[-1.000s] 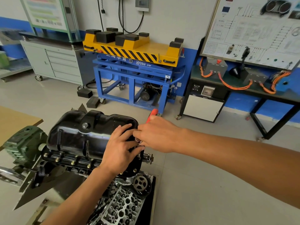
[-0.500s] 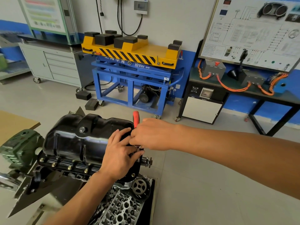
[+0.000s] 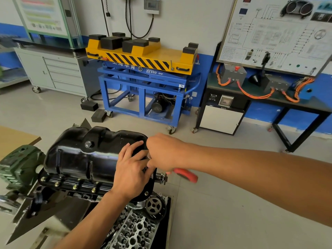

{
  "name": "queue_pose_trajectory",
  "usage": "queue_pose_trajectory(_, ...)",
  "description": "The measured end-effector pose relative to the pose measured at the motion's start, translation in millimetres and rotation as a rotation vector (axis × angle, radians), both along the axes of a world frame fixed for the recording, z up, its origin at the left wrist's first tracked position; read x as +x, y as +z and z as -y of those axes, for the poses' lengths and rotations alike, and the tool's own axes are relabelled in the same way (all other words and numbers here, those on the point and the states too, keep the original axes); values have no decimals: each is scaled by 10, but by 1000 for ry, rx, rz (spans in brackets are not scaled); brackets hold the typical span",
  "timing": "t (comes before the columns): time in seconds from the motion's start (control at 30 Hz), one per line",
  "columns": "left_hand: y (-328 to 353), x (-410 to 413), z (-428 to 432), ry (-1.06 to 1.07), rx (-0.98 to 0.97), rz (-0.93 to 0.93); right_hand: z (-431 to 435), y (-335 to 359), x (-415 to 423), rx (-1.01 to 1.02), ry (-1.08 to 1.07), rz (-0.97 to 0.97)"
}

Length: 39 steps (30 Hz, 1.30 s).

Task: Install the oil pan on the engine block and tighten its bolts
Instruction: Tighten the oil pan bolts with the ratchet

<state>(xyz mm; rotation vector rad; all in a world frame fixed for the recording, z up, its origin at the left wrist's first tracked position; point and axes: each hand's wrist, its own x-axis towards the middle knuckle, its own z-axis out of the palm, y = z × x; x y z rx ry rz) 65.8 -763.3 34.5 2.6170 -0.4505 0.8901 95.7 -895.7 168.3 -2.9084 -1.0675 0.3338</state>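
Low and centre, both hands meet at the right end of the pan (image 3: pixel 86 155), which sits black and glossy on top of the block (image 3: pixel 59 188), its flange down along the near edge where brass-coloured bolts (image 3: pixel 74 187) stand in a row. The left hand (image 3: pixel 132 169) comes up from the bottom edge, forearm slanting in from below, and lies flat over the pan's end wall with fingers nearly straight and slightly spread, gripping nothing. The right hand (image 3: pixel 165 151) reaches in from the right on a long, almost level forearm, knuckles up, fingers curled round a wrench (image 3: pixel 186 175); its red handle sticks out below the fist, pointing down and to the right, blurred. The wrench's working end is hidden between the two hands, so which bolt it sits on cannot be told. Just under the hands a crank stub (image 3: pixel 160 177) juts from the block's end, with a sprocket (image 3: pixel 153 206) and a cylinder head (image 3: pixel 136 229) lying below it. On the left the pan ends near a green gearbox (image 3: pixel 19 164). To the right of the block the grey floor (image 3: pixel 224 203) spreads wide beneath the right forearm, running back to a blue cart (image 3: pixel 143 87) and a black bench (image 3: pixel 269 99), both well apart from the hands.
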Motion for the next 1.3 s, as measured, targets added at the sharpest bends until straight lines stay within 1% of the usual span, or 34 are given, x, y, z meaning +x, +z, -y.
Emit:
queue_pose_trajectory(0.1,-9,0,26,9,7,4,19,63,-22,-156,208,171)
queue_pose_trajectory(0.23,-39,8,1,5,3,25,20,-6,16,-283,562,399)
queue_pose_trajectory(0.27,-52,9,-11,-1,19,32,42,-41,53,-287,630,427)
queue_pose_trajectory(0.33,-77,11,-33,-9,37,31,89,-37,95,-255,686,421)
queue_pose_trajectory(0.47,-108,30,-47,-7,33,44,146,26,135,-236,637,378)
queue_pose_trajectory(0.6,-125,42,-39,-6,47,73,190,87,166,-304,558,358)
queue_pose_trajectory(0.7,-138,49,-24,5,31,86,227,124,153,-282,486,339)
queue_pose_trajectory(0.77,-142,59,-6,16,12,101,243,108,137,-221,375,269)
queue_pose_trajectory(0.9,-144,74,31,41,-24,138,213,-18,86,0,42,5)
queue_pose_trajectory(1.03,-135,74,49,52,-3,158,145,-67,65,96,-101,-86)
queue_pose_trajectory(1.13,-130,70,52,53,-3,163,125,-33,73,76,-98,-100)
queue_pose_trajectory(1.2,-129,69,49,48,-5,169,122,-2,91,17,-27,-34)
queue_pose_trajectory(1.3,-131,67,37,42,1,175,135,72,140,-160,159,123)
